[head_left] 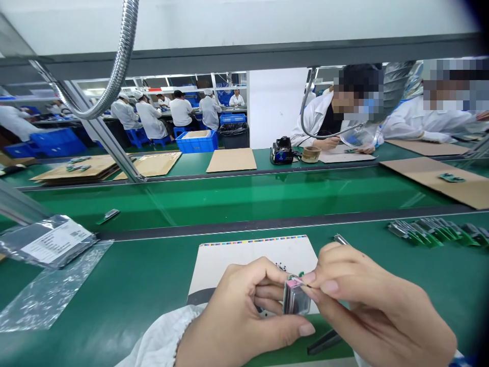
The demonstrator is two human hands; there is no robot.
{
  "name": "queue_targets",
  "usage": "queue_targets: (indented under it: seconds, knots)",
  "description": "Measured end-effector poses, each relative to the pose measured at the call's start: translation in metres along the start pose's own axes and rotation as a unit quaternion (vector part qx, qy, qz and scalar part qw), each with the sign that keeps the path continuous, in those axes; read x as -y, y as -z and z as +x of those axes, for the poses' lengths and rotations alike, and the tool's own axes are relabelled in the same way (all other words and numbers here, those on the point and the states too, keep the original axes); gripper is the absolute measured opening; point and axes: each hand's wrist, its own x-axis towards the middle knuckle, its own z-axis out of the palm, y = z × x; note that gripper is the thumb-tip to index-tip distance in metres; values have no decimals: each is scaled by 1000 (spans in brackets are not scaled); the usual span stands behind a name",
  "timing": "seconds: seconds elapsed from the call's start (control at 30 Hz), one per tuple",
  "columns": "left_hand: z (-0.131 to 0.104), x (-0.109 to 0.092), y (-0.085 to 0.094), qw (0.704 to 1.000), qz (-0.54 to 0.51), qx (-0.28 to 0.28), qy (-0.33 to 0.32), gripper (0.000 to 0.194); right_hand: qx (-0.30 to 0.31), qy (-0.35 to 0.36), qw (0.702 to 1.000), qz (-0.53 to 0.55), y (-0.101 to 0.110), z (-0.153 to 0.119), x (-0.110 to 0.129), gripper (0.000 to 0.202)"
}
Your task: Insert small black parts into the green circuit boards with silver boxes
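Observation:
A small boxy electronic module (297,299), with grey metallic sides and a pink patch on top, is gripped between the thumb and fingers of my left hand (250,306). My right hand (355,293) pinches at the module's upper right edge, where a thin light strip shows between its fingertips. Beneath both hands lies a white sheet (244,255) with a coloured strip along its far edge. Tiny dark parts (280,266) are scattered on it. A dark tool (324,341) shows partly below my right hand.
Several green boards with metallic parts (435,232) lie at the right. A labelled plastic bag (53,242) rests at the left. One board (110,215) sits on the green belt (229,196). Cardboard sheets (231,160) and people are beyond; a flexible metal hose (124,51) hangs at upper left.

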Motion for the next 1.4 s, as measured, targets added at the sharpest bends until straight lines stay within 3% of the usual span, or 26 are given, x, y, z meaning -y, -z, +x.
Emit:
queue_targets:
  seconds: [0.3, 0.83, 1.17, 1.4]
  knots:
    - [-4, 0, -1, 1000, 16, -22, -10, 35, -45, 12, 998, -39, -5, -2, 8, 15]
    - [-4, 0, -1, 998, 52, -33, -14, 32, -96, 0, 995, -22, -11, -7, 8, 14]
    - [-4, 0, -3, 994, 89, -57, 31, 25, -63, -10, 998, -25, -10, -9, 5, 15]
    - [-4, -1, -3, 994, 93, -63, 14, 23, -39, 4, 999, -19, -7, -7, 5, 17]
